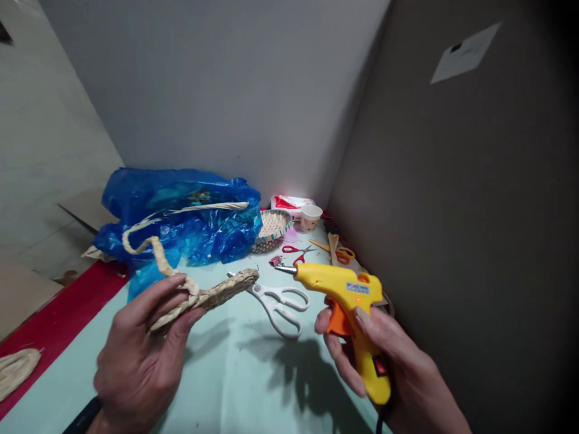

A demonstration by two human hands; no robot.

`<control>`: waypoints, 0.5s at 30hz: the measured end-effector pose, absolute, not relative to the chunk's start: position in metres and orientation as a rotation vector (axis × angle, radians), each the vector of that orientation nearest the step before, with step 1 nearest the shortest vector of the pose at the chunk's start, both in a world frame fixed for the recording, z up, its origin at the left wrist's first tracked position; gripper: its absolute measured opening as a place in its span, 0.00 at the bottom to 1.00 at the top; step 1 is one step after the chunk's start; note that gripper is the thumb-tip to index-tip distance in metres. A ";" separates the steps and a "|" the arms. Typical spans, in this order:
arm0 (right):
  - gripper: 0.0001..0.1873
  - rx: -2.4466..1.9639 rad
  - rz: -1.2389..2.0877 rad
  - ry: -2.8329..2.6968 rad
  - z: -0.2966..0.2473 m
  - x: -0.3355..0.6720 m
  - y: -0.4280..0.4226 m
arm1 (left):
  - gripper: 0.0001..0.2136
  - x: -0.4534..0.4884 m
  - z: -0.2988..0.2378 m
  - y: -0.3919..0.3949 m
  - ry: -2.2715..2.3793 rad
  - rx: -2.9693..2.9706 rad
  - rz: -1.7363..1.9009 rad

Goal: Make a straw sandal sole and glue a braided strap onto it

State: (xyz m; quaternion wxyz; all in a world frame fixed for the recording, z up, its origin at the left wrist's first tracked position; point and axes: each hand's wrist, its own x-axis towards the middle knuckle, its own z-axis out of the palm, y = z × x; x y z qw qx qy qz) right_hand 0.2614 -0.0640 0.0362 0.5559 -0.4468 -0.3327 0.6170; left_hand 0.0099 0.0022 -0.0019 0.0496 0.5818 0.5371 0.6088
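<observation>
Pinched in the left hand [140,352], above the bench [208,386]: one straw braid [226,292]. Gripped in the right hand [393,346]: one glue gun [339,281], nozzle [286,269] near the braid's end, apart. On the bench: three pairs of scissors [266,299]; near its far edge, one blue bag [217,232], one cup [310,220].

I am facing a plain grey wall [226,90] filling the upper middle of the frame. A darker side wall [456,229] is closing off my right, and a white paper [468,53] is sticking to it at upper right. Pale, seamed surfacing [40,114] is showing at upper left. Below, a mint-green table covering [244,410] is stretching before me, a red strip [49,313] is edging it at lower left, and dim light is casting soft shadows.
</observation>
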 end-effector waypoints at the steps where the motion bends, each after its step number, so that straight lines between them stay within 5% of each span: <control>1: 0.19 -1.060 1.473 -0.746 0.029 0.266 -0.063 | 0.18 0.011 0.001 0.003 1.521 1.781 1.890; 6: 0.20 -1.230 1.574 -0.608 -0.016 0.295 -0.073 | 0.15 0.012 0.014 0.005 1.233 1.778 1.863; 15: 0.33 -1.789 1.470 -1.194 -0.031 0.318 -0.078 | 0.09 0.012 0.035 -0.010 1.102 1.471 1.591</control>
